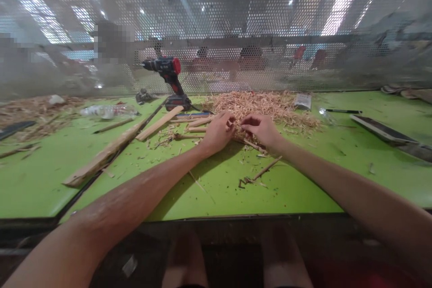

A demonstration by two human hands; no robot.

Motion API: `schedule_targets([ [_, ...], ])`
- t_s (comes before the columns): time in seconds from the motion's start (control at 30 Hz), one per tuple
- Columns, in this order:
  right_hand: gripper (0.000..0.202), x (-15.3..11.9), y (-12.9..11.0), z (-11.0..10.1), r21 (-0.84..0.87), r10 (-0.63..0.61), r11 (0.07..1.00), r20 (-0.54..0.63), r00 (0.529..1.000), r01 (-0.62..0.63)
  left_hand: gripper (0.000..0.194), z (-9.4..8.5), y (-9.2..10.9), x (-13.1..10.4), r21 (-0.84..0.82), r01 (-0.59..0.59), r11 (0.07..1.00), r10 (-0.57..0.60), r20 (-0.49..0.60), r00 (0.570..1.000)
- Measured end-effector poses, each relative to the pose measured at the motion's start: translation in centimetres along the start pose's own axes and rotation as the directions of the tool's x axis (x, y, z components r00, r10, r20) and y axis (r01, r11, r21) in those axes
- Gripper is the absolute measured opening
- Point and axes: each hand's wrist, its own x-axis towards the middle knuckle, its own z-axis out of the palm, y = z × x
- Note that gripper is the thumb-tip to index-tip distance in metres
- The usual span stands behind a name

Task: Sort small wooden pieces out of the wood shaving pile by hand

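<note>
Both hands are close together over the green table (216, 193), at the front edge of a heap of wood shavings (259, 103). My left hand (218, 132) has its fingers curled near the ends of some thin wood strips (199, 121); what it holds, if anything, is too small to make out. Just to its right, my right hand (261, 129) has thumb and fingers pinched together, and its fingertips are too blurred to show an object. Under the hands lies a thin stick (253, 145). Nearer the front edge rests another small stick (267, 168).
A cordless drill (172, 78) stands behind the strips at the left. A long wooden board (104, 157) lies along the table seam. Further left is a plastic bottle (110, 111). On the right are a phone-like flat object (381, 129) and a pen (344, 111). Perforated mesh rises behind.
</note>
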Motion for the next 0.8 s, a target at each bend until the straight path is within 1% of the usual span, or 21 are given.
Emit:
schedule_targets([
  [0.1, 0.017, 0.4, 0.7, -0.3, 0.035, -0.005, 0.999, -0.023, 1.0, 0.006, 0.02, 0.2, 0.1, 0.0, -0.021, -0.062, 0.998, 0.062, 0.04, 0.997],
  [0.17, 0.026, 0.5, 0.9, -0.3, 0.025, -0.024, 0.999, -0.026, 0.999, 0.024, 0.017, 0.2, 0.1, 0.0, -0.012, -0.075, 0.997, 0.076, 0.068, 0.995],
  [0.23, 0.03, 0.5, 0.9, -0.2, -0.009, -0.041, 0.999, -0.025, 0.999, 0.041, 0.016, 0.2, 0.1, 0.1, 0.001, -0.073, 0.997, 0.073, 0.082, 0.994],
  [0.33, 0.024, 0.3, 0.6, -0.1, -0.044, -0.052, 0.998, -0.017, 0.999, 0.051, 0.015, 0.0, 0.2, 0.2, 0.016, -0.048, 0.999, 0.046, 0.074, 0.996],
  [0.47, 0.011, -0.1, 0.0, 0.3, -0.066, -0.067, 0.995, 0.032, 0.997, 0.069, 0.015, 0.0, 0.1, 0.2, 0.034, 0.005, 0.999, -0.007, 0.064, 0.998],
  [0.6, 0.005, -0.3, -0.5, 0.5, -0.138, -0.13, 0.982, 0.026, 0.991, 0.132, 0.016, 0.0, 0.1, 0.2, 0.034, 0.0, 0.999, -0.002, 0.059, 0.998],
  [0.73, 0.007, -0.3, -0.5, 0.4, -0.16, -0.096, 0.983, -0.021, 0.995, 0.092, 0.013, -0.2, 0.2, 0.1, 0.043, -0.032, 0.999, 0.03, 0.059, 0.998],
  [0.8, 0.008, -0.2, -0.4, 0.3, -0.158, -0.065, 0.985, -0.018, 0.998, 0.062, 0.012, -0.2, 0.3, 0.0, 0.048, -0.044, 0.998, 0.041, 0.065, 0.997],
])
